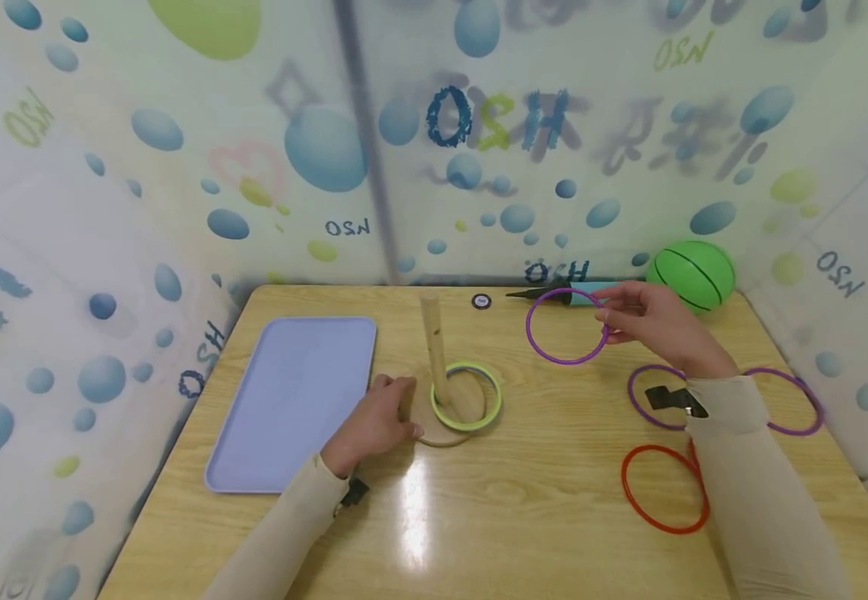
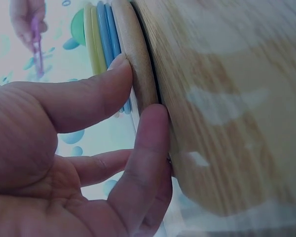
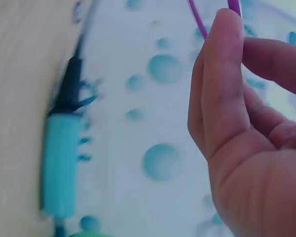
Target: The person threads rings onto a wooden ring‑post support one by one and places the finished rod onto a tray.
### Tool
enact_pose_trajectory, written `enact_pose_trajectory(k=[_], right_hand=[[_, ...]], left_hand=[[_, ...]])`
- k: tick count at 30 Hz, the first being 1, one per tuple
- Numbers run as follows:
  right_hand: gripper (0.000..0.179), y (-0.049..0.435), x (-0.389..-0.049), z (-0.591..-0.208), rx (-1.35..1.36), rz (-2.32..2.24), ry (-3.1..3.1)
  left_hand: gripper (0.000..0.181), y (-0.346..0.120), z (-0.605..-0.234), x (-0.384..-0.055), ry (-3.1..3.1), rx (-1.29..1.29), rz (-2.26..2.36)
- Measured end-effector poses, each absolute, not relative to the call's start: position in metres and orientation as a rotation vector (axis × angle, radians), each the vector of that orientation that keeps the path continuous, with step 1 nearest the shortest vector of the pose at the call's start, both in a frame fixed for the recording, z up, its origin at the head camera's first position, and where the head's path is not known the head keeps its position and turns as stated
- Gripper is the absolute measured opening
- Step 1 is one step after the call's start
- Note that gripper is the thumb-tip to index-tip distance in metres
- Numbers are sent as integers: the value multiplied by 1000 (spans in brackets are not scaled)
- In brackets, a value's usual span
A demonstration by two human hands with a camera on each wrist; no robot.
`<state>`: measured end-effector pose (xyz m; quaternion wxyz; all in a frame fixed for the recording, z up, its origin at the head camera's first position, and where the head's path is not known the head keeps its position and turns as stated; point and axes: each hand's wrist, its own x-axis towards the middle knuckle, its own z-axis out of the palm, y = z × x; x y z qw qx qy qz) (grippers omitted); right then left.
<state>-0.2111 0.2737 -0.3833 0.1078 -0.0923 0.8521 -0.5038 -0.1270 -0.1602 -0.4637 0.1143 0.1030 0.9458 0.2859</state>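
My right hand (image 1: 659, 325) pinches a thin purple ring (image 1: 567, 362) between thumb and fingertips, holding it up over the back right of the table. With thumb on top and fingers at the edge, my left hand (image 1: 377, 421) grips the left rim of a round wooden base (image 1: 428, 421). An upright wooden peg (image 1: 435, 350) stands on this base. Yellow-green rings (image 2: 92, 44) lie around the peg, stacked over blue rings (image 2: 108, 34). In the right wrist view only a small part of the held purple ring (image 3: 197, 19) shows above the fingers.
A lavender tray (image 1: 291, 408) lies at the left. Purple rings (image 1: 631, 392) and red rings (image 1: 677, 531) lie at the right, partly hidden by my right arm. Along the back are a small black disc (image 1: 482, 302), a blue-and-black hand pump (image 1: 584, 288) and a green ball (image 1: 692, 275).
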Motion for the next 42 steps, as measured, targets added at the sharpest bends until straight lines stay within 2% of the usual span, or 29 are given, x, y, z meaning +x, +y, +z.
enact_pose_trajectory(k=[10, 18, 25, 34, 42], right_hand=[[37, 244, -182, -339, -319, -1761, 2477], [37, 223, -164, -311, -459, -2210, 2184], [36, 196, -154, -292, -629, -2401, 1946], [32, 154, -156, -293, -653, -2406, 1837], [30, 123, -160, -319, -528, -2338, 1917]], left_hand=[[84, -162, -464, -131, 2769, 324, 834], [85, -165, -466, -135, 2777, 331, 825], [87, -166, -469, -134, 2772, 303, 862], [88, -166, -472, -133, 2766, 293, 870], [89, -166, -471, -132, 2760, 284, 880]])
